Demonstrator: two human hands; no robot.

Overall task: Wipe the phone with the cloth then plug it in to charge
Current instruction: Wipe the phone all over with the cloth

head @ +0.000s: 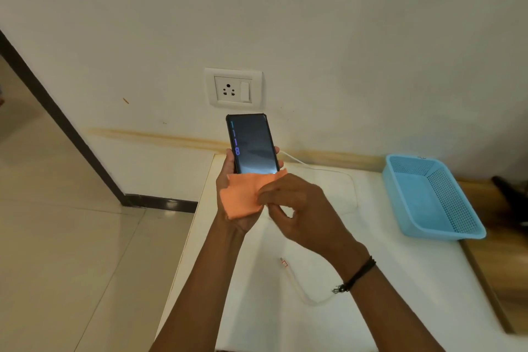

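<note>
A black phone with a dim lit screen stands upright in my left hand, held above the white table. An orange cloth covers the phone's lower end and my left palm. My right hand pinches the cloth's right edge and presses it against the phone. A white charging cable lies on the table below my arms, its plug end pointing up-left. A white wall socket with a switch sits on the wall just above the phone.
A light blue perforated plastic basket stands on the white table at the right. The table's left edge drops to a tiled floor. A dark object lies on wood at the far right.
</note>
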